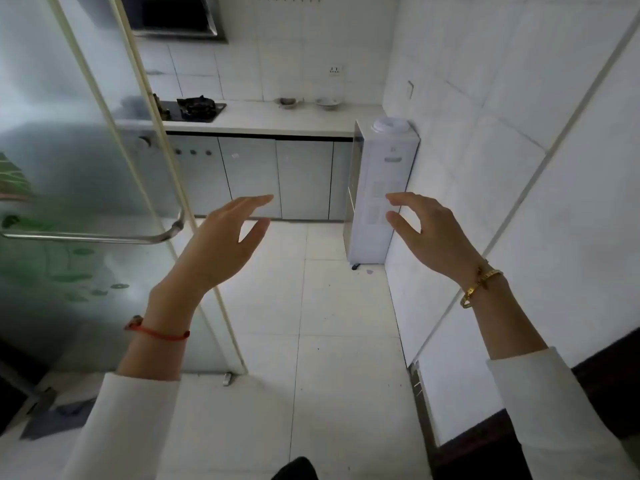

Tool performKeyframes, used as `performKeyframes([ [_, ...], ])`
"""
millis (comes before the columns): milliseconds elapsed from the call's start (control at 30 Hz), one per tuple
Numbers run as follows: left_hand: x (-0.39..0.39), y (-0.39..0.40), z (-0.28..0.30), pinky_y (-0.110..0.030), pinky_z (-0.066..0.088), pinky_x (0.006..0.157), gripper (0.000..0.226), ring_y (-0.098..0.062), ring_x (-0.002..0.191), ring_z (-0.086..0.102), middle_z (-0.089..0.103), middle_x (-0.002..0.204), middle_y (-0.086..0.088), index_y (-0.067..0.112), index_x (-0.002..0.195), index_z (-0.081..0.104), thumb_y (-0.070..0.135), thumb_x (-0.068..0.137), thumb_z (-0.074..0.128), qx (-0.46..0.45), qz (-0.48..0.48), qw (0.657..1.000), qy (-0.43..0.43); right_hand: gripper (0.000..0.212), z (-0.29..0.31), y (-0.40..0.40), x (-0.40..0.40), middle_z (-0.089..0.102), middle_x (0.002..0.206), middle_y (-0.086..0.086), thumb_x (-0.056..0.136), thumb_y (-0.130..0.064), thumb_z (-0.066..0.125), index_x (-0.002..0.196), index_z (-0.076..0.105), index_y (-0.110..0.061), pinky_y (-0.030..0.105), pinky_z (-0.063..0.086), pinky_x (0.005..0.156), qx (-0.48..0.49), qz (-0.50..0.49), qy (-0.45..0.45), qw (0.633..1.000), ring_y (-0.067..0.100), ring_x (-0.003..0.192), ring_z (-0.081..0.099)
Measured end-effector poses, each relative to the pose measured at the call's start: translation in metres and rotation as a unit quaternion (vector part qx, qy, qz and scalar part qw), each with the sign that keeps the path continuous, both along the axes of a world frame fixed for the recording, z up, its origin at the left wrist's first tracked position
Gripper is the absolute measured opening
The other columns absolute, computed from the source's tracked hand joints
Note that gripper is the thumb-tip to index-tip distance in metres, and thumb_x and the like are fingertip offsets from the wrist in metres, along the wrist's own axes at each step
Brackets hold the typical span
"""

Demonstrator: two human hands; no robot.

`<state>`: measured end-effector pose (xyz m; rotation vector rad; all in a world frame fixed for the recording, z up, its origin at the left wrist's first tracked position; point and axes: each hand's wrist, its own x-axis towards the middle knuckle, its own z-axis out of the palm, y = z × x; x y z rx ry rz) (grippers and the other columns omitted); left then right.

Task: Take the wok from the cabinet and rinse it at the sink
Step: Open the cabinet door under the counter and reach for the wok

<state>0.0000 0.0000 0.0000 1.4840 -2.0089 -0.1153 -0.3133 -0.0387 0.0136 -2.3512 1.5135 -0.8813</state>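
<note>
Well, the person stands at the kitchen doorway with both hands raised and nothing in either. The left hand (221, 237), a red string bracelet (162, 336) on its wrist, reaches forward with fingers straight and relaxed, thumb apart, gripping nothing. The right hand (429, 230), a gold bangle (483, 289) on its wrist, hovers with fingers loosely bent and spread, also empty. Both arms wear white sleeves (561, 410).

And the wok? Nowhere to be seen. By the look of it, it sits behind the pale grey cabinet doors (277, 174) under the white countertop (277, 121) across the white tiled floor (346, 341), and every door shows shut. On that countertop sit a black gas hob (201, 107) at the left and two small bowls (287, 102), one metal and one white, further right. No sink shows from here; it may lie out of view. A tall white water dispenser (384, 188) stands against the right wall, and a frosted glass sliding door (69, 168) with a steel bar handle (97, 237) fills the left.

So the task has barely begun, judging by this: the cabinet is unopened, the wok untaken, the rinse undone. Everything lies ahead: cross the floor, open a door, lift the wok out, find the tap.
</note>
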Motion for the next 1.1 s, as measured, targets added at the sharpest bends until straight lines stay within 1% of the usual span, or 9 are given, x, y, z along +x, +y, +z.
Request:
performKeyframes([
  [200, -0.005, -0.035, -0.011, -0.024, 0.031, 0.105, 0.044, -0.013, 0.130, 0.049, 0.053, 0.142, 0.003, 0.022, 0.143, 0.044, 0.035, 0.100, 0.043, 0.008, 0.015, 1.000, -0.017, 0.041, -0.017, -0.037, 0.004, 0.057, 0.135, 0.005, 0.099, -0.031, 0.048, 0.135, 0.052, -0.010, 0.026, 0.034, 0.106, 0.021, 0.002, 0.012, 1.000, 0.019, 0.131, 0.046],
  [300, -0.001, -0.061, -0.020, -0.027, 0.034, 0.107, 0.044, -0.012, 0.129, 0.049, 0.052, 0.142, 0.005, 0.024, 0.143, 0.043, 0.034, 0.100, 0.044, 0.020, 0.025, 0.999, -0.014, 0.043, -0.029, -0.066, 0.010, 0.057, 0.136, 0.006, 0.099, -0.032, 0.048, 0.136, 0.052, -0.009, 0.032, 0.036, 0.109, 0.028, 0.007, 0.016, 0.999, 0.020, 0.131, 0.046],
  [367, 0.003, -0.082, -0.028, -0.030, 0.037, 0.107, 0.044, -0.013, 0.129, 0.050, 0.052, 0.142, 0.005, 0.025, 0.143, 0.044, 0.035, 0.100, 0.044, 0.026, 0.030, 0.999, -0.010, 0.043, -0.038, -0.088, 0.017, 0.057, 0.136, 0.006, 0.099, -0.032, 0.048, 0.135, 0.052, -0.009, 0.031, 0.036, 0.108, 0.034, 0.011, 0.016, 0.999, 0.020, 0.131, 0.046],
  [467, 0.011, -0.120, -0.038, -0.027, 0.036, 0.104, 0.044, -0.014, 0.127, 0.051, 0.053, 0.141, 0.005, 0.026, 0.142, 0.044, 0.035, 0.100, 0.044, 0.038, 0.039, 0.998, -0.004, 0.041, -0.050, -0.129, 0.030, 0.058, 0.134, 0.003, 0.099, -0.031, 0.048, 0.135, 0.053, -0.011, 0.028, 0.034, 0.107, 0.047, 0.020, 0.013, 0.999, 0.018, 0.130, 0.046],
  [567, 0.024, -0.169, -0.043, -0.027, 0.038, 0.103, 0.043, -0.014, 0.126, 0.052, 0.054, 0.140, 0.006, 0.027, 0.142, 0.044, 0.035, 0.100, 0.044, 0.054, 0.051, 0.997, -0.009, 0.040, -0.053, -0.180, 0.048, 0.059, 0.133, 0.002, 0.099, -0.031, 0.048, 0.134, 0.054, -0.012, 0.025, 0.033, 0.107, 0.058, 0.029, 0.010, 0.998, 0.017, 0.129, 0.046],
  [767, 0.059, -0.277, -0.040, -0.035, 0.043, 0.105, 0.042, -0.011, 0.126, 0.051, 0.054, 0.139, 0.009, 0.027, 0.141, 0.045, 0.035, 0.100, 0.044, 0.068, 0.062, 0.996, -0.005, 0.042, -0.045, -0.305, 0.094, 0.058, 0.135, 0.003, 0.099, -0.032, 0.048, 0.136, 0.052, -0.013, 0.030, 0.036, 0.109, 0.058, 0.046, 0.006, 0.997, 0.017, 0.130, 0.046],
  [900, 0.085, -0.341, -0.042, -0.039, 0.045, 0.103, 0.042, -0.013, 0.127, 0.051, 0.055, 0.138, 0.008, 0.026, 0.140, 0.046, 0.033, 0.099, 0.045, 0.068, 0.093, 0.993, 0.003, 0.041, -0.040, -0.382, 0.124, 0.058, 0.134, 0.004, 0.099, -0.033, 0.048, 0.135, 0.053, -0.013, 0.029, 0.037, 0.107, 0.051, 0.052, 0.002, 0.997, 0.016, 0.128, 0.048],
  [1000, 0.104, -0.381, -0.049, -0.040, 0.046, 0.103, 0.042, -0.016, 0.126, 0.052, 0.055, 0.138, 0.005, 0.024, 0.140, 0.047, 0.031, 0.099, 0.047, 0.081, 0.108, 0.991, 0.008, 0.041, -0.041, -0.431, 0.144, 0.058, 0.134, 0.003, 0.099, -0.032, 0.049, 0.135, 0.052, -0.013, 0.033, 0.039, 0.108, 0.058, 0.053, -0.006, 0.997, 0.017, 0.129, 0.047],
  [1100, 0.122, -0.418, -0.056, -0.041, 0.046, 0.103, 0.042, -0.018, 0.126, 0.053, 0.055, 0.138, 0.004, 0.022, 0.140, 0.048, 0.029, 0.099, 0.048, 0.098, 0.126, 0.987, 0.012, 0.041, -0.048, -0.476, 0.165, 0.057, 0.135, 0.002, 0.100, -0.031, 0.048, 0.135, 0.052, -0.012, 0.027, 0.036, 0.108, 0.074, 0.065, -0.003, 0.995, 0.016, 0.130, 0.047],
])
